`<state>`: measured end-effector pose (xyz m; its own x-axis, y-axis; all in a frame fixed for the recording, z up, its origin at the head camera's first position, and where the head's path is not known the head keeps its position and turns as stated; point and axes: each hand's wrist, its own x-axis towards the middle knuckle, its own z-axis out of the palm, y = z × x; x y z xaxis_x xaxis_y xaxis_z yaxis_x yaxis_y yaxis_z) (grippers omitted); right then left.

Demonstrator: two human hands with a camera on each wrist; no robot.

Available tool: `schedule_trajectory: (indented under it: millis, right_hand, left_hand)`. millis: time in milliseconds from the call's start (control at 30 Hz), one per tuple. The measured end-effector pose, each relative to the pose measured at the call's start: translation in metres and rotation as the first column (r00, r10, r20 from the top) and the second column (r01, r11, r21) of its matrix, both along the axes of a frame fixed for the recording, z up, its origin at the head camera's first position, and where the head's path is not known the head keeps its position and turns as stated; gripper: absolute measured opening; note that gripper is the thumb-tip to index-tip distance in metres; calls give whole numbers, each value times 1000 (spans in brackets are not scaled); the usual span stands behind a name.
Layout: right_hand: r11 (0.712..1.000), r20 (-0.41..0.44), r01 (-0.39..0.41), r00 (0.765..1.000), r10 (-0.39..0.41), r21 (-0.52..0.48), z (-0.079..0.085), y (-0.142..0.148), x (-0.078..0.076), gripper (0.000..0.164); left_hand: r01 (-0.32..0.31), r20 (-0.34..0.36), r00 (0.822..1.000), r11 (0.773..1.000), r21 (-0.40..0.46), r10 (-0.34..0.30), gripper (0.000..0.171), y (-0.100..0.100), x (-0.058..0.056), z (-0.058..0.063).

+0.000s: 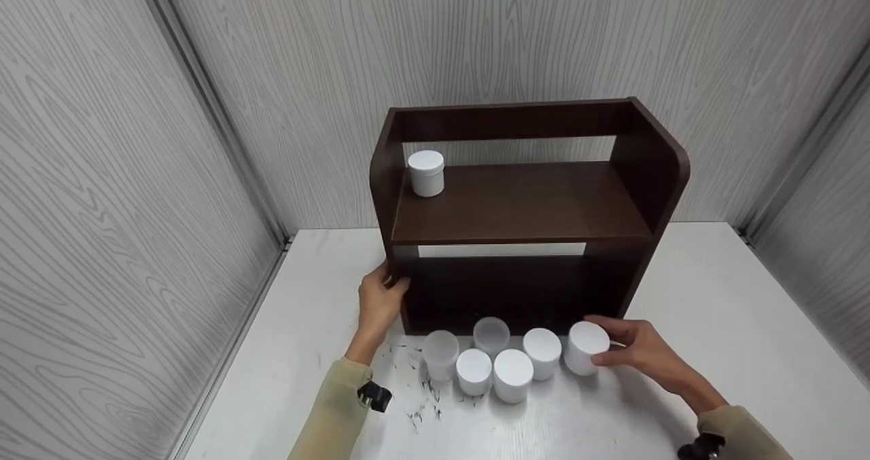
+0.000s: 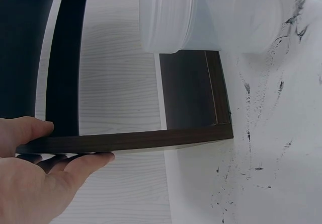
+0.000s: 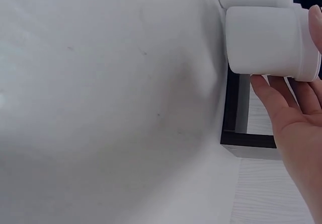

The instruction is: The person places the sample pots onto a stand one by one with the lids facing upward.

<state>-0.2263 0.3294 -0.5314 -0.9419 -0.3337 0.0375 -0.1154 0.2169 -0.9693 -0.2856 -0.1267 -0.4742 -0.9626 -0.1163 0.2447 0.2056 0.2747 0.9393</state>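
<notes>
A dark brown two-tier shelf [image 1: 523, 202] stands on the white table. My left hand [image 1: 382, 304] grips the edge of its left side panel, thumb on the inner side and fingers outside in the left wrist view. In my right hand [image 1: 639, 348] is a white lidded jar [image 3: 264, 40], held between thumb and fingers at the right end of a group of jars. Beside it stands another white jar [image 1: 542, 352]. Further left are two white jars, one [image 1: 512, 375] nearest the front, and two translucent jars, one [image 1: 441, 355] at the left end.
One white jar [image 1: 427, 173] sits at the left of the shelf's upper tier. Dark scuff marks [image 1: 428, 388] lie on the table in front of the shelf. Wood-grain panels [image 1: 510, 39] enclose the table at the back and both sides.
</notes>
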Motion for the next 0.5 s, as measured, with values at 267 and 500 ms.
schedule_trajectory:
  millis: [267, 500]
  right_hand:
    - [1000, 31, 2, 1000, -1, -8, 16, 6, 7, 77]
    - [1000, 24, 7, 1000, -6, -26, 35, 0, 12, 77]
  left_hand:
    - [6, 0, 1000, 1000, -4, -6, 53, -1, 1, -1]
    - [19, -2, 1000, 1000, 3, -19, 54, -1, 1, -1]
